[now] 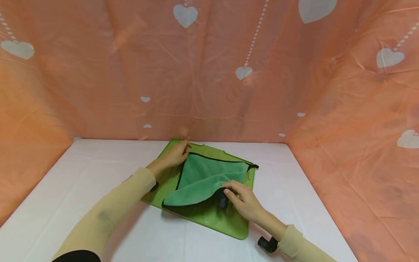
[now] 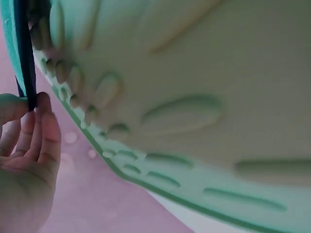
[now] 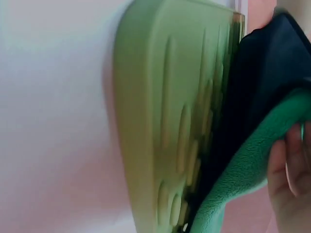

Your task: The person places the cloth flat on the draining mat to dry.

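A green cloth (image 1: 209, 174) with black edging is spread over a light green plastic washboard (image 1: 226, 223) with raised oval ridges. Its underside (image 3: 257, 73), seen in the right wrist view, is dark navy. At the far left corner of the cloth, my left hand (image 1: 175, 153) pinches the black-edged corner between thumb and fingers, as the left wrist view also shows. My right hand (image 1: 243, 202) pinches the near right part of the cloth, whose near edge is raised off the board and sags in a curve toward the left.
The washboard lies at an angle on a white-covered table (image 1: 82, 189). An orange curtain (image 1: 209, 91) with white hearts rises behind the table and along both sides. A black wrist device (image 1: 267, 244) sits under the right wrist, over the table.
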Motion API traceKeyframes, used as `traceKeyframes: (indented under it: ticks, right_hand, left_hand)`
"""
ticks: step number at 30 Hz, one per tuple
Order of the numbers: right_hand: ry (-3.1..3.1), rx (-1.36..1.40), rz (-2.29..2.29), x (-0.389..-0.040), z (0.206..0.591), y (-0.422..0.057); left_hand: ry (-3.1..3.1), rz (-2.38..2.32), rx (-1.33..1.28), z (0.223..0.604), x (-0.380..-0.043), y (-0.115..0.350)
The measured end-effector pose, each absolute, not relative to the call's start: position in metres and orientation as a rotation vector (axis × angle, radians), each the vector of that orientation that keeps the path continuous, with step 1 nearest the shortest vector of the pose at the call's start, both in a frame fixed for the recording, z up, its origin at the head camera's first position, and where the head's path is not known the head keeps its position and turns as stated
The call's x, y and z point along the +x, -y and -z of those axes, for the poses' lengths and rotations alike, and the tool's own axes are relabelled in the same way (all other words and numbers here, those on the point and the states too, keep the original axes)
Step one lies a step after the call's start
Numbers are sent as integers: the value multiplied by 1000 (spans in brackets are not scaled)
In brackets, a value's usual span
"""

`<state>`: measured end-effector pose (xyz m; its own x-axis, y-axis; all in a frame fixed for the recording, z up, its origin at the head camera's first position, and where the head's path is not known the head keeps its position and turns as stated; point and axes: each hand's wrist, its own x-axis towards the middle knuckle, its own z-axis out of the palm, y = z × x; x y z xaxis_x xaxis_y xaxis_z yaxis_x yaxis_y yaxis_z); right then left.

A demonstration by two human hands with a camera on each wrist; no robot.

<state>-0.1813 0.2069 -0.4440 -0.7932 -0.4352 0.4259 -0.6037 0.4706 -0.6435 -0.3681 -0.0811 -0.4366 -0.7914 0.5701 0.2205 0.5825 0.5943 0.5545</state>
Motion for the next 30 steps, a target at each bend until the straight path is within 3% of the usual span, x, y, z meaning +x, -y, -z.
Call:
traceKeyframes:
  ticks: [11, 21, 26, 30]
  right_hand:
    - [2626, 1412, -1036, -181, 453, -216]
    - [2740, 1441, -743, -179, 458, -195]
    - [2769, 1387, -955, -184, 451, -199]
    - [2660, 1173, -1115, -197, 440, -211]
  left_hand:
    - [2780, 874, -861, 434, -403, 75]
    - [2763, 873, -807, 442, -417, 79]
    - [2778, 899, -838, 446, -415, 83]
    - [2803, 950, -851, 444, -411, 87]
